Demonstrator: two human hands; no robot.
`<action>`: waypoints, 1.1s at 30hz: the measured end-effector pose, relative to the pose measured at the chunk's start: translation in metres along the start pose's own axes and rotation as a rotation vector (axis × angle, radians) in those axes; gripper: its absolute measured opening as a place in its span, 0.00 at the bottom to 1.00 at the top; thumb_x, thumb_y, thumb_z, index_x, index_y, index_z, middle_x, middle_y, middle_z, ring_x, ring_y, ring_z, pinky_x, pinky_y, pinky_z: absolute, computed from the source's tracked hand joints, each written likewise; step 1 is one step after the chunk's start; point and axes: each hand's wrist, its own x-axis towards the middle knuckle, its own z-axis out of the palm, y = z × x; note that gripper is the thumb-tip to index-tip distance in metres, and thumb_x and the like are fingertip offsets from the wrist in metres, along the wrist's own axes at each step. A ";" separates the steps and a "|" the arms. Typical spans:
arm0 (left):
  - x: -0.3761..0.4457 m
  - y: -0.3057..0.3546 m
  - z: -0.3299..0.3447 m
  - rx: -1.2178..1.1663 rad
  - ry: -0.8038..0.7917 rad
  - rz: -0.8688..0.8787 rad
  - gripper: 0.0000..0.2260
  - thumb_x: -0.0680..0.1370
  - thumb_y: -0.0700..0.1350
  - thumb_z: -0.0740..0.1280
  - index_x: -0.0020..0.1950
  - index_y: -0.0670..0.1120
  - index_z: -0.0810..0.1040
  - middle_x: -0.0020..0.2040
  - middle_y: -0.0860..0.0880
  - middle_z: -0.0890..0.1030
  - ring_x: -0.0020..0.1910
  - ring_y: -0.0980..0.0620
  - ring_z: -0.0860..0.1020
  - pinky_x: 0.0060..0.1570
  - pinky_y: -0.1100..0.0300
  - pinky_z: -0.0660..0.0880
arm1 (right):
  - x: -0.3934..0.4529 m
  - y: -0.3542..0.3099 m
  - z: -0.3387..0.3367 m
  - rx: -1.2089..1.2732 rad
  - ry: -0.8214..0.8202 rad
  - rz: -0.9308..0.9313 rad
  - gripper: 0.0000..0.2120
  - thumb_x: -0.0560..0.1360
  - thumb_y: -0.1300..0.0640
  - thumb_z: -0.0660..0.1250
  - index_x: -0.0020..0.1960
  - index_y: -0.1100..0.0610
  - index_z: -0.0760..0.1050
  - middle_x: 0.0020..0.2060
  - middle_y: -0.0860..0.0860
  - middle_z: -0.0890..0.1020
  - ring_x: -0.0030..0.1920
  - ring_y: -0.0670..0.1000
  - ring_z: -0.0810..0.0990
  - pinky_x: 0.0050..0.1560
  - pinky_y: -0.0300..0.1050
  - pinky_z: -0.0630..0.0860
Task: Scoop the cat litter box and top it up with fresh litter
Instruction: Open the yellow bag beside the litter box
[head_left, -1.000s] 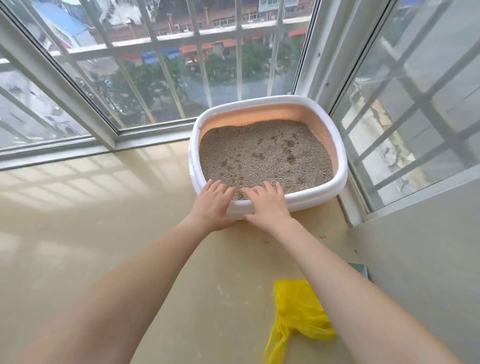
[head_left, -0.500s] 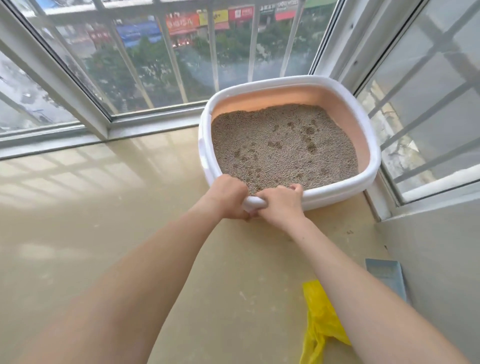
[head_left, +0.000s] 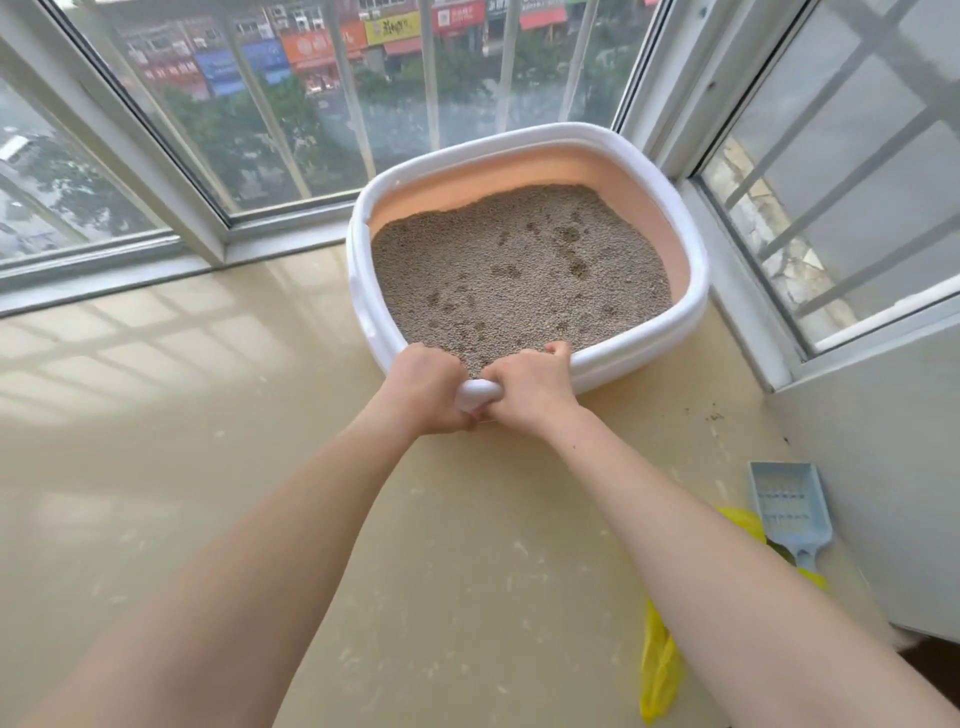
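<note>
Both hands on near rim of litter box, side by side. Left hand and right hand each curled over the white rim. Grey litter inside, dimpled. Box sits in window corner on beige floor. Blue scoop lies right of the right forearm, partly on a yellow bag.

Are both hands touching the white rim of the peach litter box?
Touching. The head view shows the left hand and right hand curled over the near rim, side by side.
</note>
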 end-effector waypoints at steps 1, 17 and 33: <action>-0.008 -0.003 0.003 -0.001 -0.002 -0.010 0.21 0.69 0.67 0.65 0.41 0.48 0.80 0.40 0.48 0.82 0.43 0.46 0.79 0.42 0.57 0.66 | -0.001 -0.007 0.002 -0.006 0.004 -0.015 0.12 0.68 0.37 0.67 0.38 0.46 0.75 0.36 0.44 0.75 0.51 0.49 0.76 0.60 0.56 0.57; -0.123 -0.018 0.040 -0.102 -0.033 -0.210 0.19 0.71 0.65 0.65 0.35 0.50 0.72 0.40 0.49 0.82 0.44 0.46 0.79 0.41 0.58 0.61 | -0.042 -0.094 0.027 -0.116 -0.056 -0.235 0.09 0.68 0.41 0.66 0.39 0.47 0.74 0.34 0.43 0.74 0.51 0.49 0.76 0.61 0.55 0.59; -0.224 0.108 0.058 -0.360 -0.040 -0.486 0.18 0.74 0.61 0.65 0.49 0.47 0.80 0.48 0.47 0.83 0.50 0.45 0.79 0.46 0.56 0.63 | -0.145 -0.075 0.041 -0.361 -0.141 -0.594 0.13 0.69 0.38 0.65 0.40 0.48 0.72 0.43 0.46 0.81 0.50 0.52 0.76 0.46 0.49 0.58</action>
